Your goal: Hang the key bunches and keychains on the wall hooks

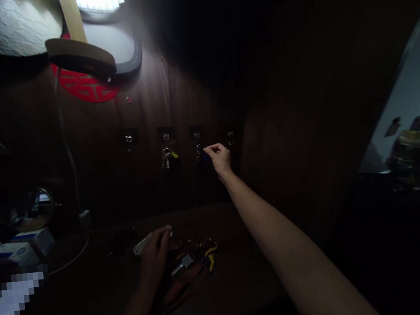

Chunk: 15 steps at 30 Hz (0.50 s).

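My right hand [221, 159] reaches up to the dark wooden panel, thumb and forefinger pinched. It is just right of the third wall hook [196, 135], from which slim metal pieces [198, 151] hang. A dim blue patch shows under its fingertips; what it pinches is too dark to make out. My left hand [155, 247] is low over the tabletop, fingers closed, with a small pale round piece [169, 228] at the fingertips. Beside it lie a flat silver key [183, 264], a yellow strap [211, 256] and a dark jumble of small items.
A bunch of keys [166, 158] with a yellow tag hangs from the second hook; hooks [128, 138] sit on either side. At left are a lamp base [81, 56], white cable [69, 151], boxes [16, 253] and a round mirror [33, 209]. A pale oval object [141, 246] lies behind my left hand.
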Motion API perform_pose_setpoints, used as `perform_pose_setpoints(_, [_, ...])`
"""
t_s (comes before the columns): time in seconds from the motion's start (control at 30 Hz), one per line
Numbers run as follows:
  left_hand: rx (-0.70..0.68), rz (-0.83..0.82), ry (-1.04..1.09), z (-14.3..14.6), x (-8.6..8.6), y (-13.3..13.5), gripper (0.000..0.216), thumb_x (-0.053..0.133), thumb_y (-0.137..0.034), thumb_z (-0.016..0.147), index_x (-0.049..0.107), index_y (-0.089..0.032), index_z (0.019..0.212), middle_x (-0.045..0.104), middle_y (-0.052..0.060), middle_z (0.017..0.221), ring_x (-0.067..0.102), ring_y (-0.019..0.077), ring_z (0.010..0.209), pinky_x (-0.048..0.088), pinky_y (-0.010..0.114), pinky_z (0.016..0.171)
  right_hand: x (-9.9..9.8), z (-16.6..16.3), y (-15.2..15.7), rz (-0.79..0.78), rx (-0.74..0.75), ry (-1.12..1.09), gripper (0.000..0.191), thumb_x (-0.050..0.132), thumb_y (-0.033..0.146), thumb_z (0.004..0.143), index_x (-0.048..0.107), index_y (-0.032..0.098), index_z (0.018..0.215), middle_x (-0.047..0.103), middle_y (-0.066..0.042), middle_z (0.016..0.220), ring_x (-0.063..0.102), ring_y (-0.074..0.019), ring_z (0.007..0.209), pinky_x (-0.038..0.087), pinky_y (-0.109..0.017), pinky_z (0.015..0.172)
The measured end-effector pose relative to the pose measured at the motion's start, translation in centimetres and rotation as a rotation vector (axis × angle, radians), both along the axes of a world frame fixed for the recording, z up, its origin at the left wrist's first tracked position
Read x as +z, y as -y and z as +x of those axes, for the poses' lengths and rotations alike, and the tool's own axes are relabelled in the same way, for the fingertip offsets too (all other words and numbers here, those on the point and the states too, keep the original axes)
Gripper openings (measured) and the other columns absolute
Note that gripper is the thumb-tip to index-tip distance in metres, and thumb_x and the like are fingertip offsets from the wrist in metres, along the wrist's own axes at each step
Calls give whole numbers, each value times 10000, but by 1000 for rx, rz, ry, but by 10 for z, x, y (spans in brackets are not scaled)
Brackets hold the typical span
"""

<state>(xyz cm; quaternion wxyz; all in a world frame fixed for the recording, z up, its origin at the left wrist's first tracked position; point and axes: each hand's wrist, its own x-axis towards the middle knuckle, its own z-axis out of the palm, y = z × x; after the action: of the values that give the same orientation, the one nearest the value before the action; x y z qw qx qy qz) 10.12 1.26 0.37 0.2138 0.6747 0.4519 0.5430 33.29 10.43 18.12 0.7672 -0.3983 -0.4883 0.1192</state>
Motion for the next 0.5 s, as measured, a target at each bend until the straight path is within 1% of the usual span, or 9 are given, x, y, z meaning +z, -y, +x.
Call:
perform_pose_setpoints(0.1, [-8,5,6,1,-1,-2,286,431,-434,811,626,-227,835,704,27,844,639,197,817,485,310,753,10,5,-14,25,-97,150,93,634,209,592,549,182,616,593,20,616,546,-140,630,445,-271,648])
perform_pose_setpoints(0.23, [-37,12,8,2,-1,-2,271,432,-424,823,619,-229,841,698,24,843,633,192,816,480,307,756,16,5,-27,-28,-152,301,69,609,168,611,582,176,673,623,0,684,570,-158,695,451,-291,706])
perform_pose_setpoints(0.37, [-44,7,3,2,-2,-1,269,434,-425,834,617,-231,866,689,18,853,627,190,830,474,305,759,13,0,-32,-106,-204,364,90,609,164,630,605,182,717,635,8,701,587,-158,713,448,-289,717])
perform_pose_setpoints(0.5, [-49,15,6,2,-3,-2,266,434,-421,834,618,-230,858,689,21,852,626,190,831,473,304,756,4,-3,-31,-182,-251,370,127,619,149,622,603,198,738,627,32,665,590,-145,676,442,-282,708])
